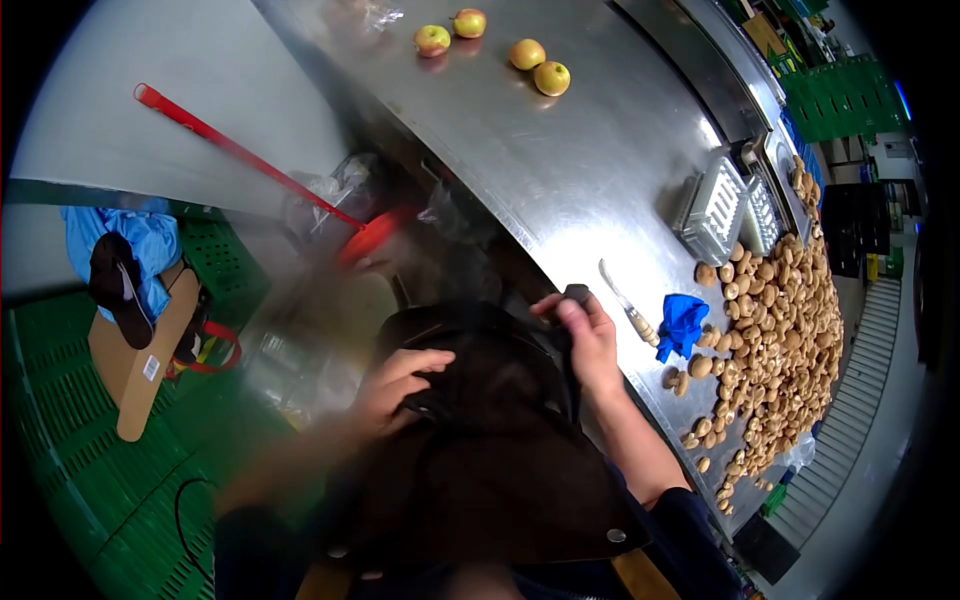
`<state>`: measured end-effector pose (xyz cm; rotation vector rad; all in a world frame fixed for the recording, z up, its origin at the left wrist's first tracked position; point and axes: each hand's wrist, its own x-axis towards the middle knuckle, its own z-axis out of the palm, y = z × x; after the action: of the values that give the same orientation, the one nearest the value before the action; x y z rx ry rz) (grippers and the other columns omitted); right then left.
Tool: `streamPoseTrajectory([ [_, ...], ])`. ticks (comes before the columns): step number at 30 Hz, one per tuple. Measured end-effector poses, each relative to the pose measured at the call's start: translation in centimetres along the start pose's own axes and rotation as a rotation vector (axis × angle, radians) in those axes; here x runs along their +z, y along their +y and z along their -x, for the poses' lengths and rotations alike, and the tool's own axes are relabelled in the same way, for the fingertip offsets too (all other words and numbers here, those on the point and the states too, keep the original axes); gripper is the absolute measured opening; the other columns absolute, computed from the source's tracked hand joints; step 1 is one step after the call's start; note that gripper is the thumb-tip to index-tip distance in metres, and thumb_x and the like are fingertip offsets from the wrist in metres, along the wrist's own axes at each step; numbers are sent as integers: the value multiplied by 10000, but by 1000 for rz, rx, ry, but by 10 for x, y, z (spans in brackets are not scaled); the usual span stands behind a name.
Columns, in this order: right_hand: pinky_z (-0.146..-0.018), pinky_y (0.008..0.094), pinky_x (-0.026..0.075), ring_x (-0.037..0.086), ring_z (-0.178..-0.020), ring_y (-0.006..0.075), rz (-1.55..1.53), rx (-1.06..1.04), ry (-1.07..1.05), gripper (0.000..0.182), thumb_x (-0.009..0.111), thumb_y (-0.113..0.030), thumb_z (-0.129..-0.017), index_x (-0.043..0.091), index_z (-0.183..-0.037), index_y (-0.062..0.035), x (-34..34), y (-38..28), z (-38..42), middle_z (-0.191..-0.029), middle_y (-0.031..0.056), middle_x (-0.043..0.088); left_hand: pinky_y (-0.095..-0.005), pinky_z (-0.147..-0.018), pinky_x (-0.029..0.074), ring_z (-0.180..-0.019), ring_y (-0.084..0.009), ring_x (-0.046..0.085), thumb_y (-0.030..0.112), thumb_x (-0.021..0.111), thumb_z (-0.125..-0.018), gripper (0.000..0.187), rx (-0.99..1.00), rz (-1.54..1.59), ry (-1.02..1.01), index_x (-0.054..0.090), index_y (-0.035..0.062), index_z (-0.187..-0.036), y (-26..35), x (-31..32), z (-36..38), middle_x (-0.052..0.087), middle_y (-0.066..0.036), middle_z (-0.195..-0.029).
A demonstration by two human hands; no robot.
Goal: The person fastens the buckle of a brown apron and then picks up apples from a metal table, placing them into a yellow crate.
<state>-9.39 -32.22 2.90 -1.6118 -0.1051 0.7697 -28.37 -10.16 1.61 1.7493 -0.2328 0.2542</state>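
A dark brown apron-like garment [490,470] with metal studs covers the front of my body. My left hand [400,385] is over its left side, fingers stretched out and slightly apart; the forearm is smeared by motion. Near the table edge, my right hand [592,345] is closed around a small dark piece [577,293], whose kind I cannot make out. A dark strap-like strip runs beside that palm. To the right of this hand, a curved knife [640,322] with a light handle lies on the metal table [590,190], beside a crumpled blue glove or cloth [682,326].
Many brown mushrooms [785,330] are heaped at the right, near clear plastic trays [715,210]. Several apples [527,54] sit at the table's far end. On the left are a red-handled dustpan [370,237], a cardboard piece [155,350] and green crates [60,440].
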Motion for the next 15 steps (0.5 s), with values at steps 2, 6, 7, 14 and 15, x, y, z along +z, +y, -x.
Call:
streamPoseTrajectory([
  [2, -838, 318, 519, 670, -874, 201, -181, 1, 78, 176, 545, -179, -984, 597, -1026, -17, -16, 0, -4, -933, 88, 657, -404, -873, 500, -1008, -317, 628, 229, 576, -969, 280, -57, 54, 142, 564, -51, -974, 1, 5, 12, 523, -293, -1267],
  [6, -617, 308, 542, 646, -642, 207, -264, -44, 138, 192, 543, -198, -994, 547, -1075, -24, -34, -20, -11, -866, 91, 631, -422, -913, 473, -984, -290, 639, 198, 525, -989, 269, -183, 50, 253, 527, -65, -1046, 10, 5, 19, 571, -282, -1192],
  [7, -526, 286, 527, 619, -553, 196, -266, -41, 123, 190, 538, -193, -995, 537, -1085, -25, -33, -28, -11, -864, 96, 629, -429, -925, 465, -980, -289, 639, 189, 516, -989, 263, -200, 49, 279, 524, -65, -1055, 10, 4, 21, 576, -279, -1195],
  [14, -487, 279, 478, 610, -559, 201, 425, -335, -224, 255, 651, -102, -899, 586, -1141, -54, 23, -42, -3, -864, 94, 652, -280, -760, 522, -803, -162, 644, 54, 449, -976, 360, -529, 150, 481, 427, -75, -1311, 17, 7, 31, 686, -181, -1010],
  [15, -519, 302, 495, 621, -597, 221, 626, -757, -287, 291, 693, -101, -861, 616, -1141, -71, 38, -35, -4, -873, 92, 652, -276, -771, 514, -786, -146, 639, 63, 491, -968, 346, -594, 129, 446, 474, -33, -1300, 12, 4, 37, 687, -131, -969],
])
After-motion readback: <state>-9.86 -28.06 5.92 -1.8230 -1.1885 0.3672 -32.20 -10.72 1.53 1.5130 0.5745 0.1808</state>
